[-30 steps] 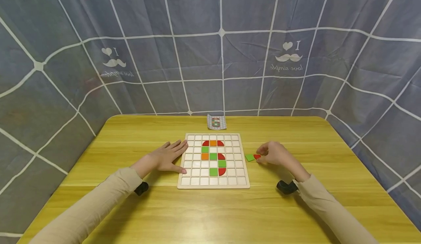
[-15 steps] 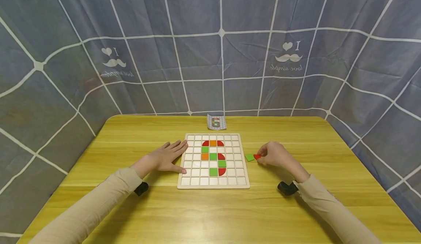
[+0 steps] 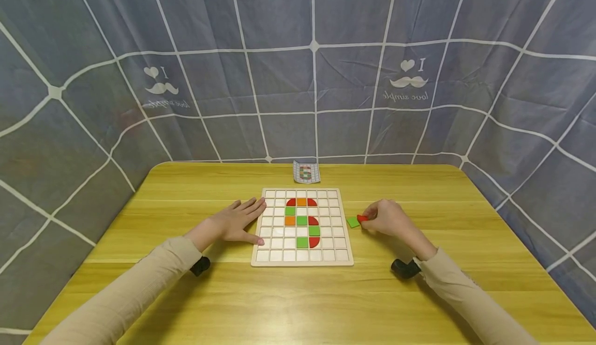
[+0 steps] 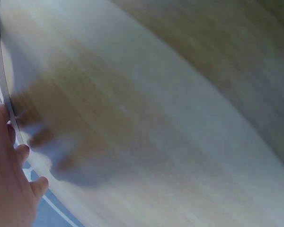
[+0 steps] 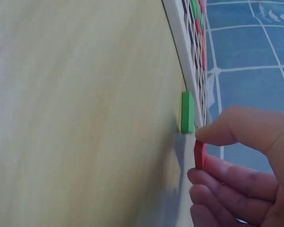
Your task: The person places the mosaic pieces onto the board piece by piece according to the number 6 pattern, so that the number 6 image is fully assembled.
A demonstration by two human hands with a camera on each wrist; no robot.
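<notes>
My right hand (image 3: 387,218) pinches a red tile (image 5: 199,154) between thumb and fingers, a little above the table in the right wrist view. Just left of it a green square tile (image 3: 353,222) lies on the table, near the right edge of a pale wooden grid board (image 3: 274,256). Several red, orange and green tiles sit in the board's cells, among them an orange tile (image 3: 301,201) and a green tile (image 3: 302,242). With fingers spread, my left hand (image 3: 237,223) rests at the board's left edge, its fingertips and thumb touching the rim.
Behind the board lies a small printed card (image 3: 306,173) with a coloured grid pattern. The wooden table (image 3: 195,303) runs back to a grey-blue curtain (image 3: 279,81) with white lines. A black strap piece (image 3: 406,268) hangs at the right wrist.
The red tile has come up off the table in my right hand and shifted slightly left, close to the green square. My left hand and the board have stayed put.
</notes>
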